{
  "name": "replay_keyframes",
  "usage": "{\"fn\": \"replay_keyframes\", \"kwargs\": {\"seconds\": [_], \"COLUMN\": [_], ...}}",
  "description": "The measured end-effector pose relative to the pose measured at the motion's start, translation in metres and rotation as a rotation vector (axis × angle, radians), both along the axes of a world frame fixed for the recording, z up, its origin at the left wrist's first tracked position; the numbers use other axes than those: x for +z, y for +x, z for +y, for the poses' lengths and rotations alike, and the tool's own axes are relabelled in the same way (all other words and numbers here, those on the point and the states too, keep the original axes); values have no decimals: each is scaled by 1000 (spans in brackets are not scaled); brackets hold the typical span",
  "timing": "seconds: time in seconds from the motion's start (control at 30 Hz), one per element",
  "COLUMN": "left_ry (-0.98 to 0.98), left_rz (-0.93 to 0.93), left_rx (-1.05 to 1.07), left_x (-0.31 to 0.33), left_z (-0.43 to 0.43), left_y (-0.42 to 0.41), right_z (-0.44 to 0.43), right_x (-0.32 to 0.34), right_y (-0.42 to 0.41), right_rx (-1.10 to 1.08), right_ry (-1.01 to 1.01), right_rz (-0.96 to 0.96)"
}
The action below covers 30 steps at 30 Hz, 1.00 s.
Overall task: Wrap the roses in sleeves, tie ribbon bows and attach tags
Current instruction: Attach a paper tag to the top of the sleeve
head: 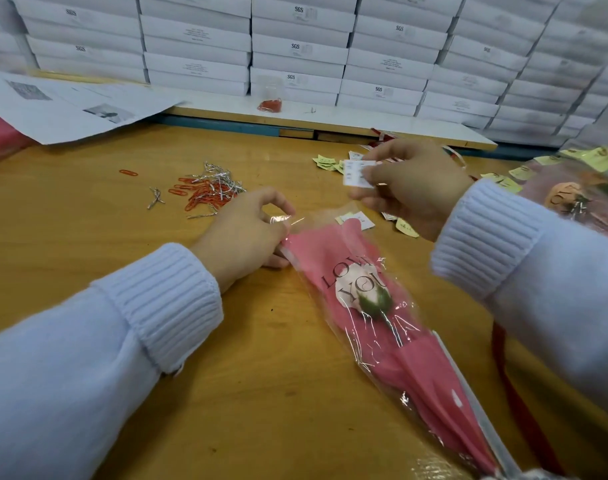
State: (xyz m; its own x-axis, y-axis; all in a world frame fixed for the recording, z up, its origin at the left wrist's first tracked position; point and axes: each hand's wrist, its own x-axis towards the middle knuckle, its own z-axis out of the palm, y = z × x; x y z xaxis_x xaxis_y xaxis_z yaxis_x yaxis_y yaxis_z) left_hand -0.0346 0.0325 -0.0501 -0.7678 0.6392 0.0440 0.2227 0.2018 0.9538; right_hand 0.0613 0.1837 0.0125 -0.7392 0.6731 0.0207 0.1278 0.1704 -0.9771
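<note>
Fingers (278, 216) of left hand (247, 233) pinch the sleeve (382, 323) mouth, prob. keeping it open; right hand (409, 188) holds 1 tag (358, 173) just above it, ready to attach.

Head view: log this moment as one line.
left hand: pinches sleeve open edge | right hand: holds white tag above sleeve | rose: inside sleeve, lying on table | status: white tag unattached

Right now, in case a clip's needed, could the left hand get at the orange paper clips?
Probably yes: paper clips lie just beyond the left hand, nothing between; its fingers must first release the sleeve.
</note>
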Motion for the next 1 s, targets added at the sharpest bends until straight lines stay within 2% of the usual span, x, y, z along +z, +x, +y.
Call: {"fn": "replay_keyframes", "kwargs": {"seconds": [0.03, 0.13, 0.2, 0.37, 0.53, 0.7, 0.9, 1.0], "left_ry": [10, 30, 46, 47, 58, 48, 142, 176], "left_rz": [11, 61, 90, 172, 146, 106, -132, -159], "left_rx": [-6, -20, -21, -44, -17, -1, -67, -92], "left_x": [0, -1, 0, 0, 0, -1, 2, 5], "left_z": [0, 0, 0, -1, -2, 0, 0, -3], "left_y": [0, 1, 1, 1, 1, 0, 2, 4], "right_z": [-10, -28, -32, -26, -23, -21, -22, -22], "right_x": [-2, -16, -26, -34, -33, -32, -34, -34], "right_y": [-1, -5, -6, -1, 3, 5, 5, 5], "right_rx": [39, 72, 53, 101, 195, 228, 240, 225], "right_ry": [9, 267, 346, 136, -40, 68, 177, 254], "right_rz": [6, -44, -33, 64, 69, -48, -99, -106]}}
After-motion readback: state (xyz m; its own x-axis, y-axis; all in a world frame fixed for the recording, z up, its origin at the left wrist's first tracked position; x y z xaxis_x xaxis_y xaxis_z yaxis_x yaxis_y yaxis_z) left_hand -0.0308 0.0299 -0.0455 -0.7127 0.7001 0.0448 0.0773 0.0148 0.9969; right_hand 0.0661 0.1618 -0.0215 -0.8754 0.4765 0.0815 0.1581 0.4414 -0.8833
